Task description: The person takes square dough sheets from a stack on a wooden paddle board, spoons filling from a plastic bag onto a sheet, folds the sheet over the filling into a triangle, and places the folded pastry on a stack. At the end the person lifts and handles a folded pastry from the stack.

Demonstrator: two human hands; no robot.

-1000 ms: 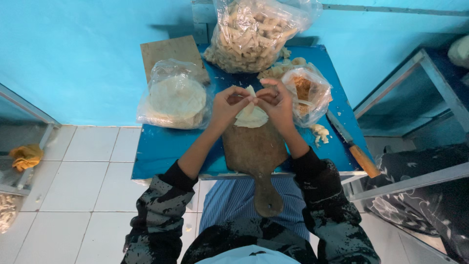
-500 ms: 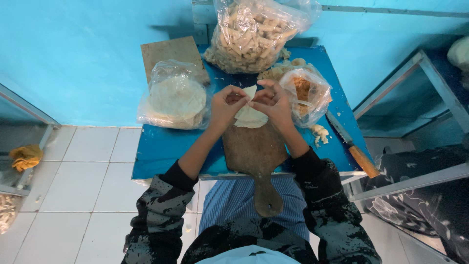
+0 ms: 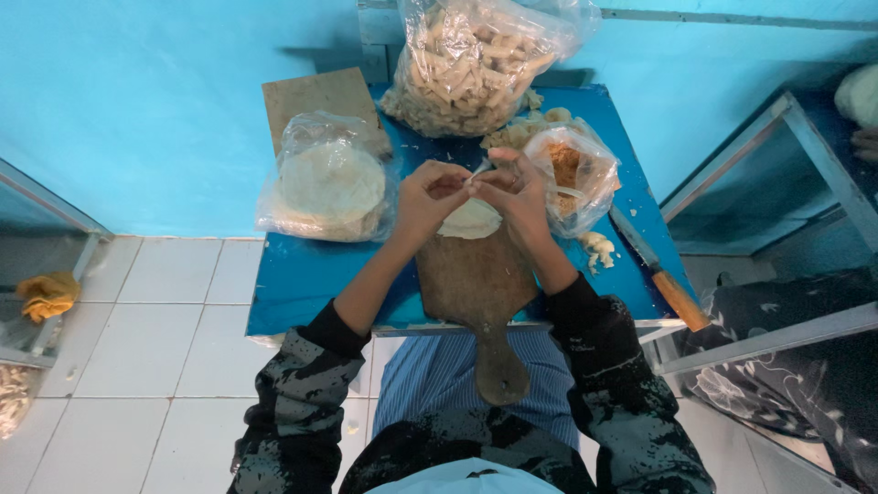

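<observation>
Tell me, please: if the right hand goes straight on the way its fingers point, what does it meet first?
The right hand points toward the left hand, so it would probably meet those fingertips first, at the thin wrapper pinched between them.

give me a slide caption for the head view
Both hands, left hand and right hand, pinch a thin wrapper above a wooden board.

Wrapper [image 3: 471, 222] on board [image 3: 476, 284] — bagged rounds [image 3: 329, 183] left; filling bag [image 3: 572, 169] right, knife [image 3: 654, 270] beyond
</observation>
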